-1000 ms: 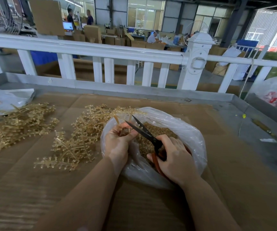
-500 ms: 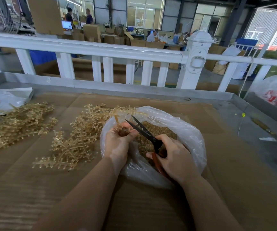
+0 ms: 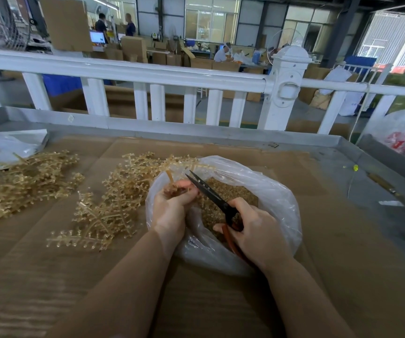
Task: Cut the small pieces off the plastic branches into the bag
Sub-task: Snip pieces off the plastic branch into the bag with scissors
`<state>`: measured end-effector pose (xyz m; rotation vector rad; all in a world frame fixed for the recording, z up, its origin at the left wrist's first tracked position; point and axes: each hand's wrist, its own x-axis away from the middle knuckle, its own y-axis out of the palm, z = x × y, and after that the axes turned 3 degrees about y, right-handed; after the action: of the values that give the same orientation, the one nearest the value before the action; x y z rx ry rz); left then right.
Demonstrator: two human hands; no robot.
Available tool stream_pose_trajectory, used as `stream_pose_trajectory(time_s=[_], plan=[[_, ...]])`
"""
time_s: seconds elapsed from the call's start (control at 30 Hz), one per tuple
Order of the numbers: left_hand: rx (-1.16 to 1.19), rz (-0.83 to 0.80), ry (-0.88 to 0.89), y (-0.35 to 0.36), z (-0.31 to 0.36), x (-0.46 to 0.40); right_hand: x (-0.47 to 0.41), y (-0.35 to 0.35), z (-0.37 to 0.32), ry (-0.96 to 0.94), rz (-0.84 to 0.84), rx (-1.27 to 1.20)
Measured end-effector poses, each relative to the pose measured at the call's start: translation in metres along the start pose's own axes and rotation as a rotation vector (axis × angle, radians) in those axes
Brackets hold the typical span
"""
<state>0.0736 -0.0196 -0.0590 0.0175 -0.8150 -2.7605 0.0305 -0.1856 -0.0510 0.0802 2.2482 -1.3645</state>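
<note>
Both hands are working over the bag (image 3: 277, 191), which is sitting open on the cardboard-covered desk (image 3: 343, 252). The left hand (image 3: 172, 211) is clenching a plastic branch (image 3: 171, 178) at the bag's left rim; one stem end is sticking up above the fingers, the rest is hidden in the fist. The right hand (image 3: 257, 232) is gripping the scissors (image 3: 211, 193) by the red handles, over the near part of the bag. Black blades are pointing up-left toward the left hand and touching or just beside the held branch; cannot tell how far they are parted. Cut small pieces (image 3: 233, 191) are piling inside the bag, under the blades. A heap of uncut branches (image 3: 113, 203) is lying on the desk just left of the bag, its top edge reaching the bag's far-left rim. A second heap (image 3: 23, 181) is lying well left of the bag. A white railing (image 3: 148, 76) is running along the desk edge behind the bag.
</note>
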Motion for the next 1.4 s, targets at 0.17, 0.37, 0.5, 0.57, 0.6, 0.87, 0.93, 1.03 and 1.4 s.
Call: stream_pose_trajectory(time_s=[0.17,0.37,0.5,0.57,0.6,0.87,0.93,1.03,1.4], plan=[[0.011,-0.029,0.025,0.0012,0.0002,0.0008,0.0008,0.0003,0.0002,-0.019,-0.006,0.031],[-0.021,-0.024,0.015,0.0004,-0.0005,0.0002,0.0009,0.0007,0.0002,-0.033,0.002,0.042],[0.004,-0.028,-0.009,-0.0005,-0.0011,-0.0004,0.0004,0.0015,-0.0005,-0.026,-0.021,0.017],[0.020,-0.038,-0.004,-0.0004,-0.0015,-0.0011,0.0004,0.0013,-0.0012,-0.028,-0.014,0.012],[0.031,-0.043,0.003,-0.0002,-0.0013,-0.0011,0.0003,0.0011,-0.0015,-0.031,-0.007,0.011],[0.047,-0.044,-0.008,-0.0018,-0.0004,-0.0010,0.0023,0.0000,-0.0017,-0.023,0.004,0.027],[0.029,-0.044,-0.017,-0.0019,-0.0001,-0.0002,0.0024,-0.0012,-0.0012,-0.002,0.045,-0.009],[0.043,-0.033,-0.036,-0.0009,0.0011,0.0021,0.0022,-0.0015,-0.0009,0.031,0.092,-0.062],[0.121,-0.063,-0.017,0.0027,0.0045,0.0041,0.0042,0.0056,0.0032,0.016,0.040,0.001]])
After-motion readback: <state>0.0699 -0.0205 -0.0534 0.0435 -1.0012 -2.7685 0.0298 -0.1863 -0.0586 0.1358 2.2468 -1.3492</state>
